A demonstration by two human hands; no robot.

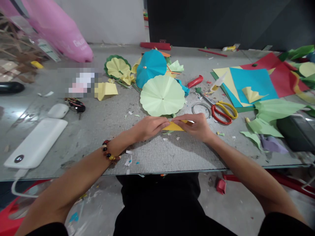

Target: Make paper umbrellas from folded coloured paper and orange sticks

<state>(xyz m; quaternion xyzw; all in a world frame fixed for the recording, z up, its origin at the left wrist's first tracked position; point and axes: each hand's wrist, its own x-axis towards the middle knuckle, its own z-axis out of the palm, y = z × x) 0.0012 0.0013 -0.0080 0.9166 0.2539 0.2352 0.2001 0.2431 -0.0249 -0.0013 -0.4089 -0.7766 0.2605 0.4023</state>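
A folded piece of yellow paper (pixel 176 126) lies between my two hands near the middle of the table. My left hand (pixel 152 127) pinches its left end, with a beaded bracelet around the wrist. At the other end, my right hand (pixel 197 125) grips the paper between thumb and fingers. Just beyond my hands rests a pale green scalloped paper umbrella (pixel 162 95). A blue paper umbrella (pixel 152 65) leans behind it. To the right of my right hand lie scissors (pixel 222 112) with red and yellow handles, beside a ring of wire (pixel 201 109).
Coloured paper sheets (pixel 253 83) are stacked at the right, near a glue bottle (pixel 218 82) and a red-handled cutter (pixel 195 81). A dark box (pixel 297 132) stands by the right edge. On the left sit a white power bank (pixel 36 142), keys (pixel 78 106) and a pink bag (pixel 59 29).
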